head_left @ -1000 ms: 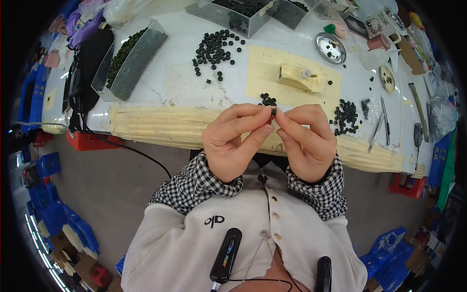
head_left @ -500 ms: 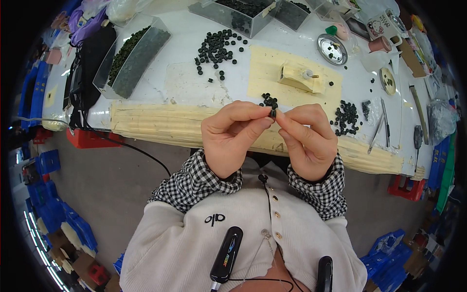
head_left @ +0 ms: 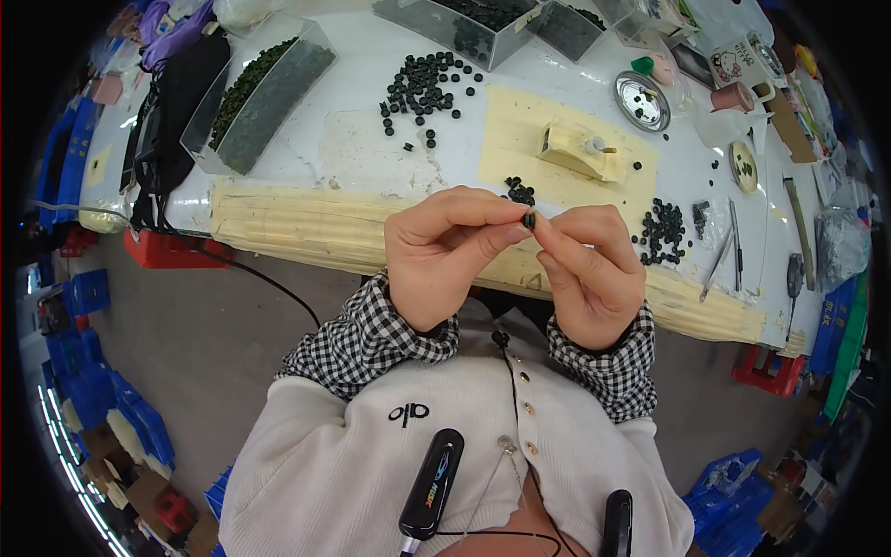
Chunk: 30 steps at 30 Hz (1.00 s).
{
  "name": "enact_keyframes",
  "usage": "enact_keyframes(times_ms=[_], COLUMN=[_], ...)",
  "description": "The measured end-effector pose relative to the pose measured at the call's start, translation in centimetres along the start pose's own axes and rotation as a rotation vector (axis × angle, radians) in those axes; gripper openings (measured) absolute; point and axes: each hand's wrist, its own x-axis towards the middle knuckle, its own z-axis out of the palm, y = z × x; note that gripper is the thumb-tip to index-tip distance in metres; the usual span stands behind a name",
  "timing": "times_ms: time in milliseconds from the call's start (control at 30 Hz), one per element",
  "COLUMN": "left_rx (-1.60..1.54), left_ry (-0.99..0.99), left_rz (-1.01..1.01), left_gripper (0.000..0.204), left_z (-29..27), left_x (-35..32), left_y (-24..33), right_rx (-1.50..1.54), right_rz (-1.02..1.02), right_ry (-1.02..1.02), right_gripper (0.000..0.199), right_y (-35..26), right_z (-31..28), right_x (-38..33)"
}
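Between the fingertips of both hands is a small round black part [head_left: 529,221], seemingly ring-shaped. My left hand [head_left: 445,249] pinches it from the left with thumb and index finger. From the right, my right hand [head_left: 594,265] grips it the same way. Fingertips cover much of it, so its detail is hidden. Just beyond the hands lies a little heap of black parts [head_left: 520,192] at the table's front. Right of my right hand spreads another group of small black parts [head_left: 663,232]. A larger scatter of black round parts [head_left: 422,85] lies farther back, left of centre.
A cream block with a peg [head_left: 580,151] stands on a yellow sheet [head_left: 506,130]. Clear bins [head_left: 255,121] of small parts stand back left, others at the back. Tweezers [head_left: 716,266], a screwdriver [head_left: 794,278] and a metal dish [head_left: 642,100] are at right. Padding [head_left: 297,218] lines the front edge.
The whole view has shifted slightly, with the table's contents appearing a little farther right. Both hands keep their pinch on the small black part.
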Motion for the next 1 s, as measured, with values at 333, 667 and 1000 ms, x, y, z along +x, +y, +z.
enact_keyframes(times_ms=[333, 667, 1000], left_rx=[0.086, 0.034, 0.044], left_ry=[-0.014, -0.008, 0.014], left_rz=[0.025, -0.02, -0.05], left_gripper=[0.022, 0.021, 0.021], left_z=[-0.22, -0.21, -0.24], left_x=[0.02, 0.0, -0.18], left_y=[0.15, 0.25, 0.25], right_rx=[0.013, -0.003, -0.014], right_rz=[0.015, -0.008, -0.008], right_ry=[-0.016, -0.019, -0.023], right_gripper=[0.037, 0.04, 0.04], right_y=[-0.1, 0.03, 0.0], right_z=[-0.01, 0.02, 0.1], right_x=[-0.03, -0.03, 0.05])
